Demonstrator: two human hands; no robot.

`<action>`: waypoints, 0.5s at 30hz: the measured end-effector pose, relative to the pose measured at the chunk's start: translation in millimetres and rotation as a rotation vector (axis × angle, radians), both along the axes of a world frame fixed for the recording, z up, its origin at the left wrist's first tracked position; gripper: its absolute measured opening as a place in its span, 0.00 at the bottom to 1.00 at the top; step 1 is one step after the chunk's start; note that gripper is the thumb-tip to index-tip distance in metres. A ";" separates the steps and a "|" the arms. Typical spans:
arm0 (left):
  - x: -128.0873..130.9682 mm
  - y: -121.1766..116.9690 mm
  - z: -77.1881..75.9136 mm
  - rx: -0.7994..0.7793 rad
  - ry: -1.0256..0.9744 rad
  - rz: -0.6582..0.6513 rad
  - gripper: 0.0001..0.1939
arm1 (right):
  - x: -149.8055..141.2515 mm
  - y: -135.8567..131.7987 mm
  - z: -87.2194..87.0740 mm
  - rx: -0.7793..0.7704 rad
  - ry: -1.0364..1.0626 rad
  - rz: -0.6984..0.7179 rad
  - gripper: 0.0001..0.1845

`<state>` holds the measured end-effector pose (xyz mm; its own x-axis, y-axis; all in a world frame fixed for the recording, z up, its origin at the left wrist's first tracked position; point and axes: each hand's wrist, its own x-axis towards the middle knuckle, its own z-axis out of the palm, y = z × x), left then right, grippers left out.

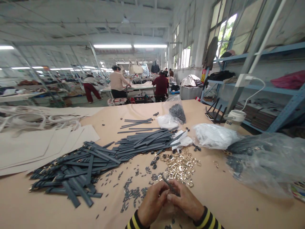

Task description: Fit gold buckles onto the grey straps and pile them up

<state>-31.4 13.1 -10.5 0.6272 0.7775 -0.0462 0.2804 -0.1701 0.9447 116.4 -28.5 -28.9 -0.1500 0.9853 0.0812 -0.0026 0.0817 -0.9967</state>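
Note:
My left hand [152,201] and my right hand [185,197] meet at the near side of the table, fingers closed around a dark grey strap [166,182]. One end of the strap sticks out beyond the fingers; the rest is hidden in the hands. Just past them lies a heap of gold metal buckles [181,165]. Small dark pieces [133,193] are scattered to the left of my hands. Farther off is a pile of loose grey straps [143,140]. A second heap of straps [78,175], some with gold fittings, lies at left.
Beige fabric panels [30,144] and pale looped straps [47,116] cover the far left. Clear plastic bags [264,162], a white bag [215,135] and a bag of dark parts [177,111] stand at right and back. Blue shelving [284,109] is beside the table. Several people work beyond.

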 end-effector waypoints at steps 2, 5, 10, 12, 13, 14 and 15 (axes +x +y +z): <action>-0.8 -0.4 1.2 0.025 0.019 -0.007 0.08 | 0.5 0.3 -2.8 -0.004 -0.010 0.039 0.14; -2.3 0.4 2.4 0.027 0.034 0.009 0.09 | -0.1 0.4 -6.3 -0.136 -0.006 0.053 0.13; -2.9 -0.2 3.7 0.009 0.009 0.008 0.08 | -1.3 0.3 -1.6 -0.064 -0.008 -0.002 0.11; -2.8 -1.4 1.7 0.014 0.004 0.021 0.07 | -1.7 -0.2 1.0 -0.045 -0.023 -0.001 0.10; -2.9 -1.9 0.2 0.024 0.005 0.035 0.07 | -2.0 -0.5 1.5 -0.068 -0.026 -0.001 0.08; -3.1 -2.3 -1.4 0.042 0.009 0.050 0.07 | -2.3 -0.7 1.3 -0.099 -0.025 -0.009 0.09; -3.4 -2.5 -2.9 0.069 0.018 0.068 0.07 | -2.7 -0.9 0.5 -0.130 -0.021 -0.019 0.10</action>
